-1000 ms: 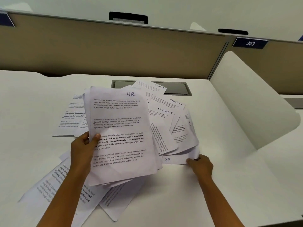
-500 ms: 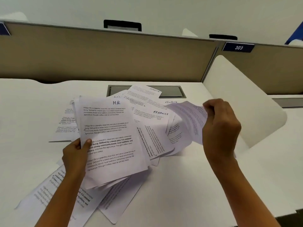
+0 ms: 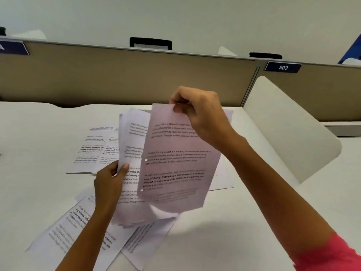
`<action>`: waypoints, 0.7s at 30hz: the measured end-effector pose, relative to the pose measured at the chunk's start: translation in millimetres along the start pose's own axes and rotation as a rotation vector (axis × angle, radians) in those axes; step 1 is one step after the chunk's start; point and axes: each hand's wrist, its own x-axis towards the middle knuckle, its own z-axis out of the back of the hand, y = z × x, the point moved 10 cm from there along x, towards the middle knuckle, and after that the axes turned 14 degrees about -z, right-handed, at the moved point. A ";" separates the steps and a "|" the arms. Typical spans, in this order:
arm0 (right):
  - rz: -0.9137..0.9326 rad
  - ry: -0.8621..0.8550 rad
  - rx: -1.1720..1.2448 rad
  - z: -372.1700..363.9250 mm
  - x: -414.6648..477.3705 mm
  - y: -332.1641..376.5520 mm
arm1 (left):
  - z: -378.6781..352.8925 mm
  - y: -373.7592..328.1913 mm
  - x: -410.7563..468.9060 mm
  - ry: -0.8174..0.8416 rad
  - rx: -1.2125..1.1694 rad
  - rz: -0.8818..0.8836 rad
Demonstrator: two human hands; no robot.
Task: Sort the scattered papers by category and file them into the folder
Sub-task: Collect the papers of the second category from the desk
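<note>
My left hand (image 3: 110, 183) grips the left edge of a stack of printed sheets (image 3: 130, 145) held tilted above the white desk (image 3: 224, 241). My right hand (image 3: 197, 112) pinches the top edge of a single punched sheet (image 3: 175, 163) and holds it upright in front of the stack, hiding the stack's right side. More printed papers lie scattered flat: a few at the back left (image 3: 91, 149), others at the front left (image 3: 72, 233) and under the stack (image 3: 142, 245). No folder is in view.
A beige partition (image 3: 127, 77) runs along the back of the desk, with a label reading 303 (image 3: 282, 67). A white curved divider panel (image 3: 283, 122) stands at the right. A pink sleeve (image 3: 332, 257) shows at the lower right.
My right hand has carried the single sheet from the right side up and leftward, now in front of the stack. The left hand still holds the stack, which covers the FINANCE sheets.
</note>
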 end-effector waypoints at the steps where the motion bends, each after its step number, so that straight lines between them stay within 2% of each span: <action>1: -0.052 0.048 0.031 -10.8 8.7 -7.8 | -3.6 -4.5 -2.5 0.009 -0.008 -0.013; 4: -0.174 0.142 0.036 -44.6 26.9 -31.3 | -16.3 -11.4 -11.8 0.043 -0.074 -0.004; 9: -0.226 0.133 -0.038 -76.2 44.1 -58.1 | -24.4 -20.0 -18.3 0.095 -0.188 0.021; 13: -0.311 0.192 -0.034 -95.0 45.9 -73.9 | -23.5 -24.3 -19.0 0.114 -0.261 0.017; 17: -0.362 0.133 -0.066 -100.2 39.1 -83.7 | -25.6 -29.3 -23.1 0.172 -0.315 0.014; 21: -0.404 0.083 -0.047 -104.2 31.5 -93.0 | -33.4 -20.0 -26.5 0.213 -0.318 0.153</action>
